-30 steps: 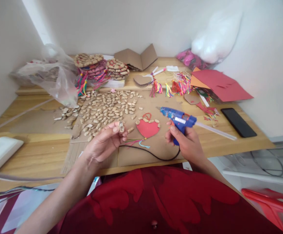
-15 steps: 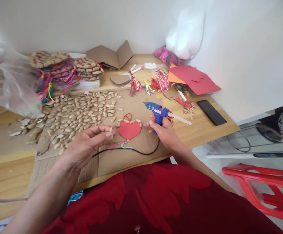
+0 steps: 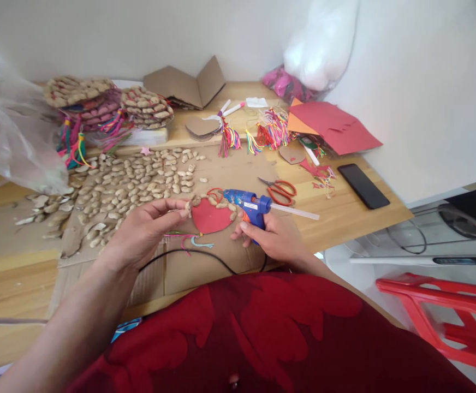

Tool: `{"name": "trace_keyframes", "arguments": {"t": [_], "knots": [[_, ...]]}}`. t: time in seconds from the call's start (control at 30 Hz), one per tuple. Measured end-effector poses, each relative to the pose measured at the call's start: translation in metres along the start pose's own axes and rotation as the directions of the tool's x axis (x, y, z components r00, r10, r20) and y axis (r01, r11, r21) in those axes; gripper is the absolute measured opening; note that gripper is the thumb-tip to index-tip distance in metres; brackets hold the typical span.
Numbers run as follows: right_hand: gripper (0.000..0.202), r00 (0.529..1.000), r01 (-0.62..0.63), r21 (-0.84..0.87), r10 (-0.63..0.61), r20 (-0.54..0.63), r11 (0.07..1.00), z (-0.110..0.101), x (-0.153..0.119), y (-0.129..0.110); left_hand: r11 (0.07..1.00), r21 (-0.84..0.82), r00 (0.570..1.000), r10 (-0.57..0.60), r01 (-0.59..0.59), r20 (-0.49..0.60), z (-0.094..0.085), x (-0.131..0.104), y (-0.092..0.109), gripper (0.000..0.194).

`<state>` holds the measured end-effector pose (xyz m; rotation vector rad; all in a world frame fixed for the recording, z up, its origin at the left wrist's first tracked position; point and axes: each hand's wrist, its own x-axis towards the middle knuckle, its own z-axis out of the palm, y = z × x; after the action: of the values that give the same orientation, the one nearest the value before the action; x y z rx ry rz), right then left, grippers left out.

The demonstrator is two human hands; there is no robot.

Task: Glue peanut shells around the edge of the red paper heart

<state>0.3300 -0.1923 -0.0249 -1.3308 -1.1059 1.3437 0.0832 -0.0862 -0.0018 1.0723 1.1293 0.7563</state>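
Note:
A red paper heart (image 3: 211, 217) lies on the cardboard, with several peanuts along its top edge, a red loop above and coloured threads at its lower tip. At the heart's left side, my left hand (image 3: 150, 226) pinches a peanut (image 3: 188, 208) between thumb and fingertips. My right hand (image 3: 268, 233) is wrapped round the handle of a blue glue gun (image 3: 248, 205). The gun's nozzle points left, over the top edge of the heart, and a clear glue stick sticks out behind it.
Loose peanuts (image 3: 140, 177) spread at the left. Scissors (image 3: 281, 191) lie behind the gun, tassels (image 3: 273, 128) and red paper (image 3: 332, 123) farther back. A phone (image 3: 363, 186) sits at the right. Peanut-covered pieces (image 3: 78, 93) are stacked at the back left.
The glue gun in my right hand has moved left and down, its nozzle now over the heart's top edge. The scissors behind it have come into view. My left hand still pinches the peanut.

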Motion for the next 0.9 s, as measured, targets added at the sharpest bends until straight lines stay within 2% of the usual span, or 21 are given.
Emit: {"name": "trace_keyframes", "arguments": {"t": [0.07,0.13,0.2,0.23,0.37,0.53,0.63,0.7,0.8,0.9], "knots": [[0.023,1.000,0.016,-0.033,-0.017,-0.023,0.999,-0.003,0.001,-0.001,1.000,-0.001,1.000,0.020,-0.020,0.010,0.000,0.003,0.000,0.039],[0.025,0.988,0.059,-0.076,-0.069,-0.139,0.995,-0.007,0.006,-0.001,1.000,-0.005,1.000,0.026,-0.026,0.014,0.002,0.006,0.001,0.038],[0.028,0.956,0.111,-0.109,-0.136,-0.258,0.988,-0.011,0.014,0.000,1.000,-0.012,1.000,0.019,-0.019,0.013,0.005,0.007,0.002,0.038],[0.030,0.947,0.125,-0.116,-0.153,-0.282,0.985,-0.012,0.019,0.000,1.000,-0.015,1.000,0.015,-0.015,0.013,0.006,0.008,0.002,0.038],[0.027,0.957,0.113,-0.123,-0.142,-0.255,0.986,-0.011,0.029,0.000,1.000,-0.010,1.000,0.019,-0.019,0.014,0.011,0.011,0.004,0.039],[0.026,0.963,0.056,-0.109,-0.083,-0.255,0.992,-0.006,0.022,0.000,0.997,0.003,0.997,0.071,-0.071,0.020,0.016,0.020,0.004,0.038],[0.030,0.948,0.096,-0.109,-0.125,-0.293,0.989,-0.009,0.018,0.001,0.990,0.050,0.991,0.130,-0.131,0.032,0.018,0.022,0.005,0.035],[0.030,0.944,0.125,-0.141,-0.162,-0.288,0.982,-0.011,0.017,0.001,0.974,0.146,0.984,0.170,-0.175,0.043,0.020,0.019,0.007,0.033],[0.029,0.964,0.121,-0.193,-0.162,-0.213,0.974,-0.010,0.016,0.002,0.902,0.361,0.972,0.212,-0.235,0.104,0.025,0.010,0.009,0.026],[0.028,0.971,0.133,-0.199,-0.168,-0.172,0.971,-0.007,0.018,0.005,0.755,0.522,0.917,0.338,-0.398,0.211,0.033,0.001,0.008,0.017]]}}
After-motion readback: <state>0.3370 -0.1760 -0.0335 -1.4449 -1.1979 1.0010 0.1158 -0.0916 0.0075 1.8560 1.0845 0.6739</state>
